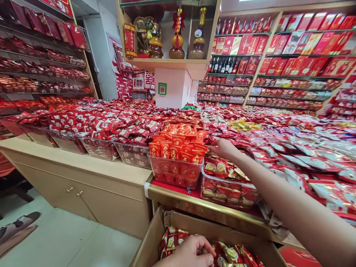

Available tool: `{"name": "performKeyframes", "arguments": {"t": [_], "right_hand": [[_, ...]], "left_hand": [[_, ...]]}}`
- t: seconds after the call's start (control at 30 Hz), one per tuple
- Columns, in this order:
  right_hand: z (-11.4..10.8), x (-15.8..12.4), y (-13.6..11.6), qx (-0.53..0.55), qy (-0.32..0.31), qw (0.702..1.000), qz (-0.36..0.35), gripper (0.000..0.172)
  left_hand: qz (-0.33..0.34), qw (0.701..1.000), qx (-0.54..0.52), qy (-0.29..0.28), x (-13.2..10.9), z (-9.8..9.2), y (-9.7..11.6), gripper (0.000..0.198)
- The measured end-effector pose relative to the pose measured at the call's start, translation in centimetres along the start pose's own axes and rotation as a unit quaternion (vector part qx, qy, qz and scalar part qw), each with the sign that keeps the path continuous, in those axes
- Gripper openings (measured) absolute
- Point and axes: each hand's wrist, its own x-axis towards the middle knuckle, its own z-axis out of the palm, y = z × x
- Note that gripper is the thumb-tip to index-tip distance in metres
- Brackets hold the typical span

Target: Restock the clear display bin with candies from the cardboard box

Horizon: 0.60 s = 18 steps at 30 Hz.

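My left hand (pixel 196 252) is low over an open cardboard box (pixel 151 243) of small red and gold packets (pixel 232 254). Its fingers are curled in towards the thumb; whatever may lie between them is hidden. On the counter, my right hand (pixel 224 148) reaches in at the right edge of a clear bin (pixel 174 174) heaped with orange-red packets (pixel 178 142). The fingertips are drawn together beside those packets, and I cannot make out what they grip. Just below this hand stands another clear bin (pixel 228 185) holding red and gold packets (pixel 216 167).
Several clear bins (pixel 100 148) of red packets line the counter (pixel 130 174) to the left. Heaps of packets (pixel 294 148) spread to the right. A white pillar (pixel 171 87) carries a display cabinet (pixel 167 63). Stocked shelves (pixel 250 55) stand behind. A sandalled foot (pixel 19 226) shows at lower left.
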Motion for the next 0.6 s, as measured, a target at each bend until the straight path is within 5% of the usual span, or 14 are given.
{"name": "performKeyframes", "arguments": {"t": [0.17,0.47,0.6], "right_hand": [[-0.1,-0.5,-0.4,-0.027,-0.036,0.994,-0.105,0.028],[-2.7,-1.0,0.2,-0.090,-0.034,0.990,-0.099,0.030],[-4.5,-3.4,1.8,-0.170,-0.126,0.974,-0.074,0.027]], "left_hand": [[0.011,0.999,0.030,-0.014,0.3,-0.3,-0.8,0.018],[-0.018,0.998,0.058,0.006,0.1,-0.4,-0.1,0.017],[-0.011,0.997,0.078,0.008,-0.1,-0.3,-0.2,0.017]]}}
